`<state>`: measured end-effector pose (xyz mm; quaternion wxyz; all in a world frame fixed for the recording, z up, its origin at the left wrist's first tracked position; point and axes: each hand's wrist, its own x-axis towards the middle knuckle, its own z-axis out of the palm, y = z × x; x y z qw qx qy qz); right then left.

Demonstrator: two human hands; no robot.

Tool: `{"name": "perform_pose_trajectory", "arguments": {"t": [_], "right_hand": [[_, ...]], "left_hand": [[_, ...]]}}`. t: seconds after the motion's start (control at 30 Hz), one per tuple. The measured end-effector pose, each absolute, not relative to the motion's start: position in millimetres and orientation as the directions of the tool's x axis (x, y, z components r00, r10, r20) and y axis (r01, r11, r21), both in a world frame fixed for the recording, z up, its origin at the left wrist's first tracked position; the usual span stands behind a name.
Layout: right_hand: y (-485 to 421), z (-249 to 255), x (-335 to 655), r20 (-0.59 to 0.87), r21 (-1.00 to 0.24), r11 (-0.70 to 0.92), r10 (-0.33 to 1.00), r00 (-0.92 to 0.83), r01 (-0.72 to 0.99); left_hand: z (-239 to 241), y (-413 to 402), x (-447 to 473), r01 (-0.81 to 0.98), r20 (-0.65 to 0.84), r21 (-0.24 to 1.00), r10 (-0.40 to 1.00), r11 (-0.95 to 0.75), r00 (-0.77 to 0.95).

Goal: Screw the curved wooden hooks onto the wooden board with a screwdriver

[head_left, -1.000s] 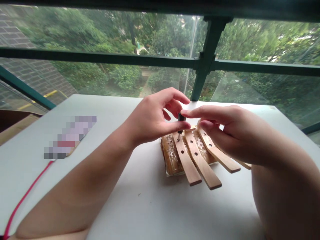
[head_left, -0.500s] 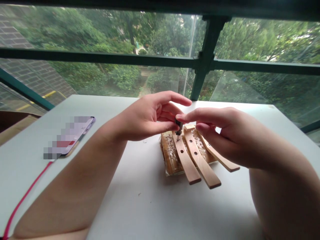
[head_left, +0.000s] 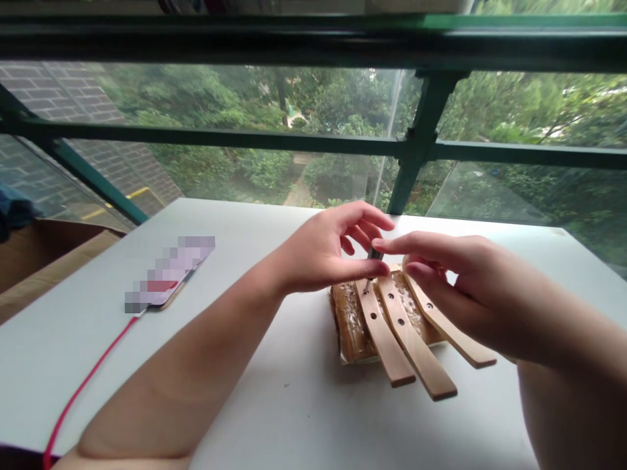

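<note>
A small dark screwdriver (head_left: pixel 375 253) stands slightly tilted, its thin tip at the upper hole of the left wooden strip (head_left: pixel 388 349). My left hand (head_left: pixel 323 251) has its thumb against the handle and its fingers loosely curved behind it. At the handle's top rests the index fingertip of my right hand (head_left: pixel 460 267); that hand's thumb is apart from the tool. Beside the left strip lie a middle wooden strip (head_left: pixel 425 362) and a right wooden strip (head_left: pixel 463 341), with dark holes or screws. All three rest on a brown block (head_left: pixel 349 320) covered in clear plastic.
On the left of the white table (head_left: pixel 259 418) lies a phone (head_left: pixel 171 274) with a red cable (head_left: pixel 83 385). An open cardboard box (head_left: pixel 59 254) stands past the table's left edge. A green-framed window (head_left: pixel 245 138) runs behind the table.
The whole view has shifted, so the hands, strips and phone appear lower and farther right. The screwdriver leans more, its tip still at the same hole. Both hands keep nearly the same pose.
</note>
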<state>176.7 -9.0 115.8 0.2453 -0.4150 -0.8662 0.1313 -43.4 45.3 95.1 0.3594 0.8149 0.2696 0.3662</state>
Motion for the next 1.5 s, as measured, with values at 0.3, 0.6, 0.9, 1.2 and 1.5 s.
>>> {"name": "perform_pose_trajectory", "arguments": {"t": [0.3,0.6,0.9,1.2,1.5], "right_hand": [[-14,117,178,0.301,-0.468,0.632,0.771,-0.561,0.618],[-14,123,175,0.327,-0.479,0.665,0.741,-0.587,0.574],[-12,119,174,0.337,-0.438,0.643,0.766,-0.548,0.628],[-11,122,177,0.357,-0.461,0.63,0.776,-0.52,0.625],[-11,126,182,0.336,-0.488,0.625,0.779,-0.529,0.609]], "left_hand": [[97,42,-48,0.031,0.336,0.877,0.658,-0.479,0.674],[101,46,-52,0.016,0.29,0.881,0.567,-0.473,0.771],[92,45,-41,0.186,0.402,0.778,0.703,-0.6,0.587],[90,47,-45,0.05,0.374,0.861,0.697,-0.506,0.612],[93,47,-48,0.044,0.347,0.849,0.618,-0.527,0.706]]}}
